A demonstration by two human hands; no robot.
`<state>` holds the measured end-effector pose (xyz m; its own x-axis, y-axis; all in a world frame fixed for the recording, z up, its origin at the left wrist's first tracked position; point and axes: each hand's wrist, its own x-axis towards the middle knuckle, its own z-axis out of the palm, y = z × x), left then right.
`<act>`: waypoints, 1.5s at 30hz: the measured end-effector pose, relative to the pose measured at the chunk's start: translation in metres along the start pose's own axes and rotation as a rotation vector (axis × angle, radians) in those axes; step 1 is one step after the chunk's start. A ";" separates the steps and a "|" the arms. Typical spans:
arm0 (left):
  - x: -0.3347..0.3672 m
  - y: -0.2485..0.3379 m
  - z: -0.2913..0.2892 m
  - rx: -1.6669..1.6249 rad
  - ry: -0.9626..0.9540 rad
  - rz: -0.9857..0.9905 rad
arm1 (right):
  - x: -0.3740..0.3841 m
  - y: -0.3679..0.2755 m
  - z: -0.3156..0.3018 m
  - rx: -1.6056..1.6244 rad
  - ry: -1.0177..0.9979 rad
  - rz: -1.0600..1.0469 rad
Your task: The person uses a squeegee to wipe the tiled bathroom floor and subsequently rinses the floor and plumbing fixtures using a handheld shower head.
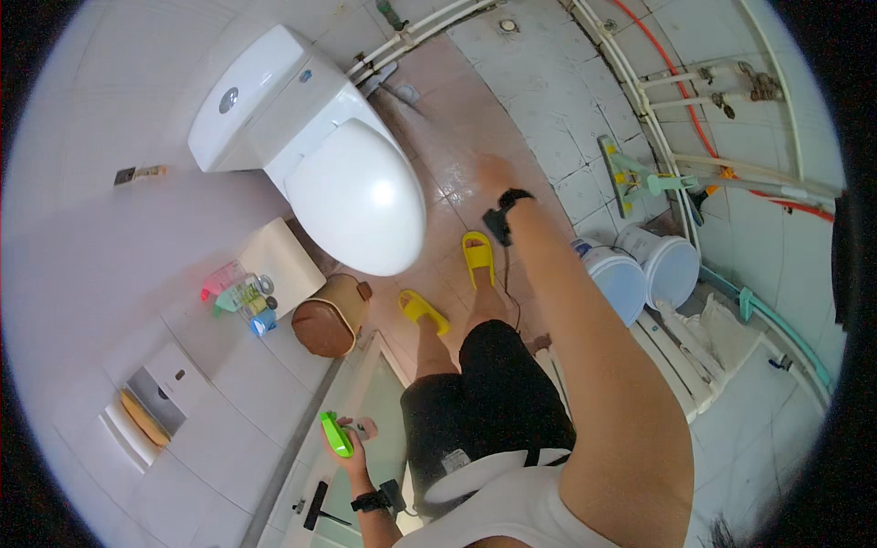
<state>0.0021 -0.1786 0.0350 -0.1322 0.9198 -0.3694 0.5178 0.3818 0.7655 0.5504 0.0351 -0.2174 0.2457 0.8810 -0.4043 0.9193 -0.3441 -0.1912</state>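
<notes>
My left hand [353, 453] is closed around a bright green plastic object [335, 435], low on the left beside the glass door; its exact kind does not show. Stretched forward over the pink-tiled floor, my right hand [494, 173] is smeared by motion, so its fingers cannot be made out. A white toilet [361, 201] with its lid down stands left of my right hand. Near the toilet's far side, a blurred grey object [402, 92] is close to the floor.
Left of the toilet are a beige bin with a brown lid [322, 329] and several bottles [247, 297]. White buckets [614, 281], a green-headed squeegee [630, 173] and wall pipes [630, 82] line the right. My feet wear yellow slippers [477, 251].
</notes>
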 end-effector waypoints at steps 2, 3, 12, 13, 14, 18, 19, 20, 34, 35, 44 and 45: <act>-0.013 -0.029 -0.020 0.133 0.007 0.032 | -0.018 -0.019 -0.055 0.176 -0.213 0.212; -0.010 -0.025 -0.017 0.123 -0.008 0.040 | -0.031 0.007 -0.056 0.111 -0.156 0.261; 0.001 0.001 -0.019 0.043 -0.086 -0.029 | -0.022 0.140 0.051 0.158 0.302 0.360; 0.014 -0.007 -0.010 -0.024 -0.142 0.015 | -0.015 0.173 0.065 -0.101 0.682 0.146; 0.006 -0.008 -0.019 0.011 -0.103 0.015 | -0.011 0.130 0.088 0.072 0.269 0.269; -0.002 -0.016 -0.042 0.122 -0.083 0.035 | -0.059 0.030 0.106 0.454 0.169 0.072; -0.002 -0.013 -0.048 0.125 -0.082 0.046 | -0.066 0.018 0.089 0.460 0.165 0.065; -0.007 -0.008 -0.056 0.136 -0.064 0.054 | -0.070 -0.004 0.051 0.313 -0.034 0.046; 0.001 0.012 -0.095 0.164 -0.084 0.022 | -0.023 0.158 -0.044 0.028 0.022 0.555; -0.003 0.018 -0.094 0.169 -0.097 -0.007 | -0.020 0.151 -0.049 0.158 -0.067 0.553; 0.008 0.031 -0.083 0.253 -0.145 0.016 | -0.103 0.141 -0.026 0.228 -0.027 0.218; 0.007 0.028 -0.085 0.256 -0.142 0.015 | -0.103 0.143 -0.031 0.163 -0.153 0.324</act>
<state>-0.0567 -0.1537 0.0985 -0.0122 0.8965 -0.4428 0.7175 0.3163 0.6206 0.6660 -0.0943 -0.1755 0.4551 0.6640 -0.5933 0.7375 -0.6544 -0.1666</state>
